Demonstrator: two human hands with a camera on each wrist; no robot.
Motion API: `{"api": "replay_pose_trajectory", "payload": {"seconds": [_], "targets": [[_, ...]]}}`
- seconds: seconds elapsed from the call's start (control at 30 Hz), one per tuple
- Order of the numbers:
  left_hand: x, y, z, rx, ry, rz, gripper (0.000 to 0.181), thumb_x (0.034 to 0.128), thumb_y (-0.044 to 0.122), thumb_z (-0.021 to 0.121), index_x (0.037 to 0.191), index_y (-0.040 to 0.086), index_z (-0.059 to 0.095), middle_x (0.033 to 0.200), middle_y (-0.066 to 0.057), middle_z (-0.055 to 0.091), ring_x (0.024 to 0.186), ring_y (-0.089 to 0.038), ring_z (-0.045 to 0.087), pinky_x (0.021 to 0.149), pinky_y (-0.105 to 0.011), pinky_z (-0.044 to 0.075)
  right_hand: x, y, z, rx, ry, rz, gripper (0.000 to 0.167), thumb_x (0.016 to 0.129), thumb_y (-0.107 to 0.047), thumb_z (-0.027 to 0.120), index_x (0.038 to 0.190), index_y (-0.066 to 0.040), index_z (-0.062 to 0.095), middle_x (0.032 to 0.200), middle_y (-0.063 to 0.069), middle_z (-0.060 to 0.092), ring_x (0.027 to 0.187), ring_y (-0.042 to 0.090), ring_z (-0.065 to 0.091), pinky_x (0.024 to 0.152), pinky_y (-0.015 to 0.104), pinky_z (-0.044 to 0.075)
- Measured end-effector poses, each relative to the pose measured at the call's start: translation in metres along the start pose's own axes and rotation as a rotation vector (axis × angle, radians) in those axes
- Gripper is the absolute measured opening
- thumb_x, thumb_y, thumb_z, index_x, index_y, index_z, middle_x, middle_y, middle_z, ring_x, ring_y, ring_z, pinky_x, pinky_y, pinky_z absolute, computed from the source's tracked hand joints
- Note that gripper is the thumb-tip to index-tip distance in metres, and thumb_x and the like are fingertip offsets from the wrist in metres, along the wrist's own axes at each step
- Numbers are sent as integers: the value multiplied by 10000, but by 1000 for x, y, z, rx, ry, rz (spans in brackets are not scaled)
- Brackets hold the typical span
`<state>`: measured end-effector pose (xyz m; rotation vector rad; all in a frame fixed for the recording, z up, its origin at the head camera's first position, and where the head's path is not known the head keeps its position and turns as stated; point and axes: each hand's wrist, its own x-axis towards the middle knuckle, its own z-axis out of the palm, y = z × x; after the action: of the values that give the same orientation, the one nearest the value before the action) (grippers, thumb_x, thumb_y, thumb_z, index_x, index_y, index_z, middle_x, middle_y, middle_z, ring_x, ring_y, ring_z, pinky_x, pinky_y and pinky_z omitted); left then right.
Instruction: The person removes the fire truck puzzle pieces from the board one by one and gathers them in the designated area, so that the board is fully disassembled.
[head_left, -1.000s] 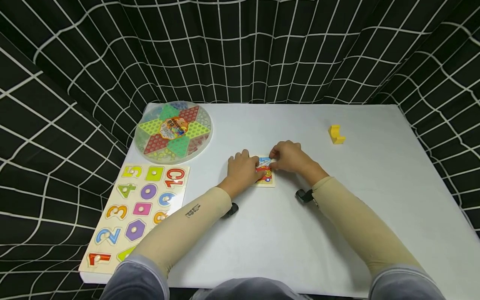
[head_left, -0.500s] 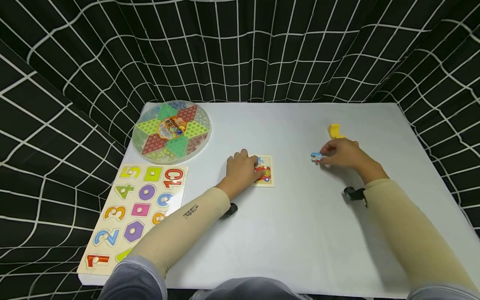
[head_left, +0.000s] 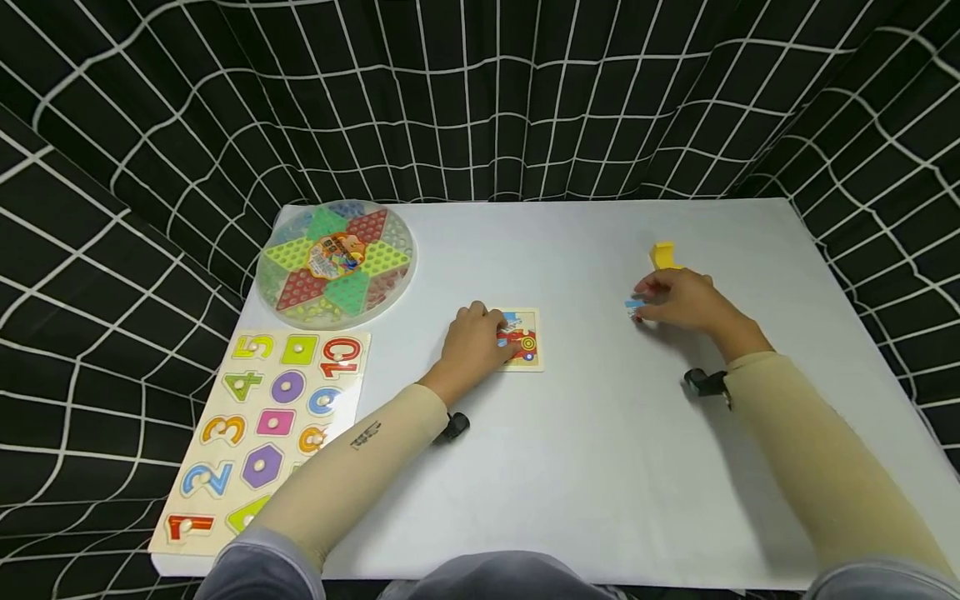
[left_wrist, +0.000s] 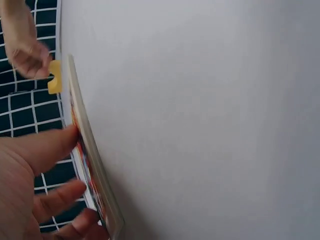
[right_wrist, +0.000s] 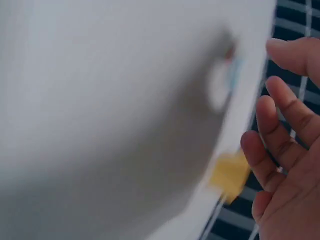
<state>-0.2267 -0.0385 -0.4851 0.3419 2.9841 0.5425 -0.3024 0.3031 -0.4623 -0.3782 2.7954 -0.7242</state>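
Nearest me, the white worktop [head_left: 585, 483] spreads out matte and pale, and my forearms in beige sleeves [head_left: 360, 458] reach over it toward the little picture puzzle [head_left: 531, 323]. Nearer than the puzzle and to its left lies the number board [head_left: 242, 448], its coloured numerals and shapes fitted with round knobs.

At the puzzle itself, flat on the worktop, my left hand [head_left: 471, 340] covers its left part, thumb and relaxed fingers apart and touching the picture face without gripping. Well to the puzzle's right, my right hand [head_left: 686, 300] hovers low with thumb and fingers parted, holding nothing; a small blue-and-red piece [head_left: 634, 307] lies just beside the fingertips, blurred from the wrist. Soft shadows fall beneath my arms.

Farther back, left of the puzzle, sits a round star-patterned game board [head_left: 335, 264]; to its right, beyond my right hand, a yellow block [head_left: 663, 255]. Behind everything hangs black cloth gridded in white [head_left: 480, 100].
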Motion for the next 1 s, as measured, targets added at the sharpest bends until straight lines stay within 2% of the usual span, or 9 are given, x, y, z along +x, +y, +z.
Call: {"api": "replay_pose_trajectory", "payload": {"seconds": [0.1,0.23,0.37,0.43,0.6,0.77,1.0], "targets": [[-4,-2,-2,6,25,-55,556,823,527,741,1159,92,659,1029,-69,494,915,-234,461,786,-368,417,7,-34,10,-1,3,-114,314,838,-262,783,1067,-69,692,991,76,651,958,253,549,924,493,297],[-7,-4,-3,29,50,-101,558,824,538,729,1122,73,651,992,-80,495,893,-247,498,773,-392,422,22,-87,35,-78,-43,-245,190,856,-237,767,989,-103,742,893,1,663,871,196,582,859,472,323],[-4,-8,-5,-10,42,-117,419,858,478,716,1063,120,639,940,-45,504,846,-227,524,752,-395,412,34,-125,61,-150,-89,-252,138,860,-241,766,939,-128,760,853,-37,661,831,163,582,836,455,303],[-2,-10,-5,-21,31,-125,390,862,484,711,1040,147,628,921,-32,508,825,-218,533,746,-396,405,38,-134,70,-170,-101,-236,130,863,-251,763,921,-135,757,841,-42,658,828,169,577,839,451,302],[3,-10,-4,23,-3,-130,391,866,518,690,1033,179,588,896,-25,491,776,-209,526,717,-387,390,42,-142,82,-223,-98,-201,98,873,-251,745,850,-156,741,781,-57,654,806,196,575,837,454,299],[2,-10,-6,54,-15,-143,398,865,520,686,1056,186,586,906,-29,492,778,-215,529,715,-388,391,45,-146,85,-230,-90,-202,112,860,-244,742,780,-171,712,726,-63,635,769,189,563,835,453,291],[0,-13,-8,50,-35,-153,411,860,515,697,1077,182,594,925,-33,500,785,-225,541,726,-397,399,49,-152,86,-257,-80,-223,132,791,-265,760,726,-188,675,706,-62,605,749,182,543,820,451,292]]}}
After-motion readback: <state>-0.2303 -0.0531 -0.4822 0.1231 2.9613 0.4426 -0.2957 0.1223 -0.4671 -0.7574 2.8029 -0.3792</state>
